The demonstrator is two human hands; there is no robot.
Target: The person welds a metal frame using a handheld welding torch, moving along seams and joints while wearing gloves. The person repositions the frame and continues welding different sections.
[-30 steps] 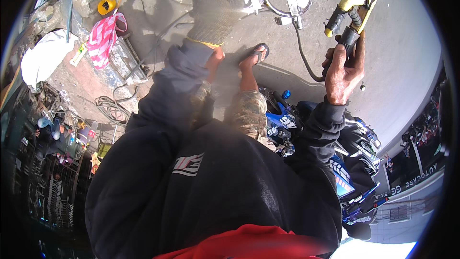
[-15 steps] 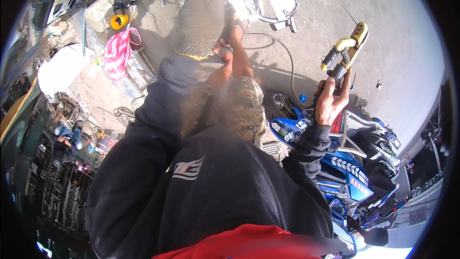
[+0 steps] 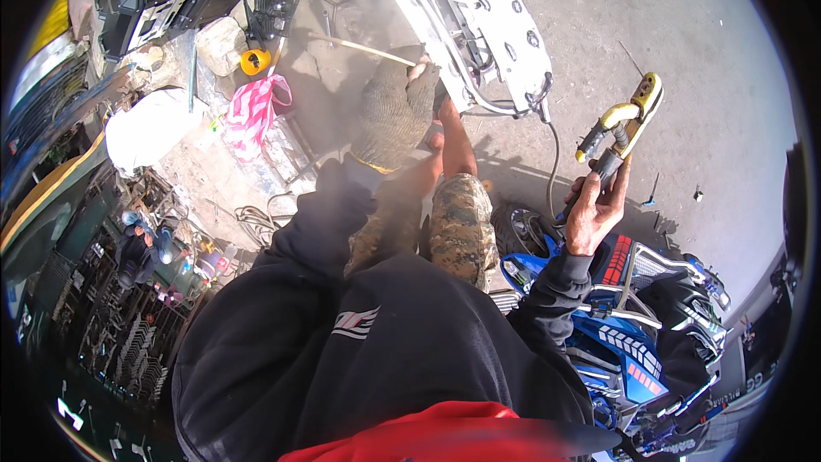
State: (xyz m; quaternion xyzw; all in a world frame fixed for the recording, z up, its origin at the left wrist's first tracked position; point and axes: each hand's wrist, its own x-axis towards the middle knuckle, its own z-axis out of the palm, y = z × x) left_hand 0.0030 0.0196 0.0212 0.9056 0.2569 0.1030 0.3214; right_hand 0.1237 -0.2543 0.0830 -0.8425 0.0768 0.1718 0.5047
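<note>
Yellow welding electrode holder [image 3: 635,125] and thin tan rod [image 3: 363,50], one per hand.

The right hand [image 3: 592,216] grasps the holder's black handle [image 3: 607,164], over concrete [image 3: 684,124]; the gloved left hand [image 3: 398,104] pinches the rod's end near a white metal frame [image 3: 501,21].

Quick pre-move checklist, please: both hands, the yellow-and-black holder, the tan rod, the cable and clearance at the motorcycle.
1. Right hand gripping yellow-and-black holder: ok.
2. Right hand gloved: not ok, bare.
3. Tan rod in left hand: ok, held near one end.
4. Grey glove covering the whole left hand: not ok, bare skin shows at the fingers.
5. Cable free of snags: cannot tell, parts are hidden.
6. Blue motorcycle clear of right sleeve: cannot tell, they overlap in view.
</note>
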